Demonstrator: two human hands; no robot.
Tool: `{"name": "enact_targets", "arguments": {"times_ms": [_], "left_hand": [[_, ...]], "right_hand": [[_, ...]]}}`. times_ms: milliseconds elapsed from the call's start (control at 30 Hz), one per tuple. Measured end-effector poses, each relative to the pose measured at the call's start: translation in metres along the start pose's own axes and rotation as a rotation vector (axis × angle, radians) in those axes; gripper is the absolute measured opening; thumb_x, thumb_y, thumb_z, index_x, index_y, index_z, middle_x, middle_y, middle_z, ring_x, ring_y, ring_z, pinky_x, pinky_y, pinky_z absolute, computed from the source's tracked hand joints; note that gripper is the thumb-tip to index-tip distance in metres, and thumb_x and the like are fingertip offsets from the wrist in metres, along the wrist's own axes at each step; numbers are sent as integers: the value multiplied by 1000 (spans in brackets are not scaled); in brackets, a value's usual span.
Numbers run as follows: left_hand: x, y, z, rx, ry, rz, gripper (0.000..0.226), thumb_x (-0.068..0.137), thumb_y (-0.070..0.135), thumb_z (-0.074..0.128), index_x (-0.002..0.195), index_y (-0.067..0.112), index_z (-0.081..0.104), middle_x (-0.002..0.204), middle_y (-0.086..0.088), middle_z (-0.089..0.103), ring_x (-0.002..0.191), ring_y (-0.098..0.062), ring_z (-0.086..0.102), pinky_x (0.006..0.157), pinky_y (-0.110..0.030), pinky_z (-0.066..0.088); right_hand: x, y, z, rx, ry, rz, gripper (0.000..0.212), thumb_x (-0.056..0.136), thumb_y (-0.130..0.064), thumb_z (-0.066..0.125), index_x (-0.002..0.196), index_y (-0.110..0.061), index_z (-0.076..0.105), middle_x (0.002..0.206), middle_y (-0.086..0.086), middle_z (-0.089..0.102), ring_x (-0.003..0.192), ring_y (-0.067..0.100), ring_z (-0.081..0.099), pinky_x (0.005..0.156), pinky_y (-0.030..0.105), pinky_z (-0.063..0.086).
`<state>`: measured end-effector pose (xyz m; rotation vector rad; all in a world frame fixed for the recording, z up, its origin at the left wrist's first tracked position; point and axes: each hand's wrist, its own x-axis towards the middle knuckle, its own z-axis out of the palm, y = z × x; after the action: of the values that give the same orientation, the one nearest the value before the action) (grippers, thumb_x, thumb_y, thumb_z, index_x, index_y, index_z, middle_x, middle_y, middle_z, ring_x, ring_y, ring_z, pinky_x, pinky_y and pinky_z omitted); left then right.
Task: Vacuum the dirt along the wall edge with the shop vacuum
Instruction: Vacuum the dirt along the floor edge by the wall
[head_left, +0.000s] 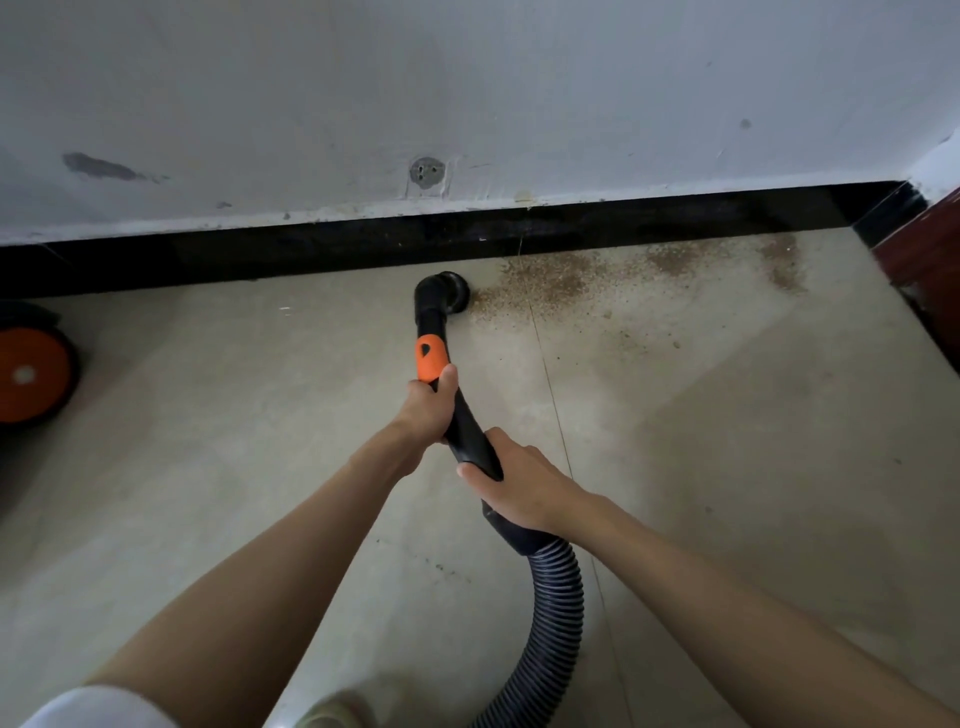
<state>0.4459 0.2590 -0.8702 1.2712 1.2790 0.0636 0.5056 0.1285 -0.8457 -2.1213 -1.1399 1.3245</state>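
A black vacuum wand with an orange collar (432, 356) points toward the wall. Its round black nozzle (451, 292) sits on the floor just short of the black baseboard (311, 249), at the left end of a brown dirt patch (550, 283). More dirt (779, 257) is scattered to the right along the baseboard. My left hand (427, 408) grips the wand just below the orange collar. Lower on the wand, my right hand (519, 486) grips it above the ribbed grey hose (550, 623), which curves down and out of the bottom of the view.
An orange and black wheel of the shop vacuum (31, 376) stands at the left edge by the baseboard. A dark red door frame (924, 244) closes the right corner. The white wall (467, 93) has a patched hole. The floor is pale tile.
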Motion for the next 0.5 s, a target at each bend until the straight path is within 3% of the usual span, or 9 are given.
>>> {"name": "enact_targets", "arguments": {"times_ms": [267,500], "left_hand": [[0,17,15,13,-96,28,48,99,43,35,122,1,39,104,-13,52,93,-25,53,78,-36,46],[-14,-2,-1,21,20,4,52,99,43,33,126,-2,36,102,-12,52,91,-26,53,78,-36,45]], "right_hand": [[-3,5,-11,24,53,47,29,97,-40,45,111,-15,41,93,10,64,83,26,65,70,34,50],[-8,-2,-3,-31,-42,14,29,96,-42,46,111,-18,41,93,6,62,82,22,63,72,34,51]]}}
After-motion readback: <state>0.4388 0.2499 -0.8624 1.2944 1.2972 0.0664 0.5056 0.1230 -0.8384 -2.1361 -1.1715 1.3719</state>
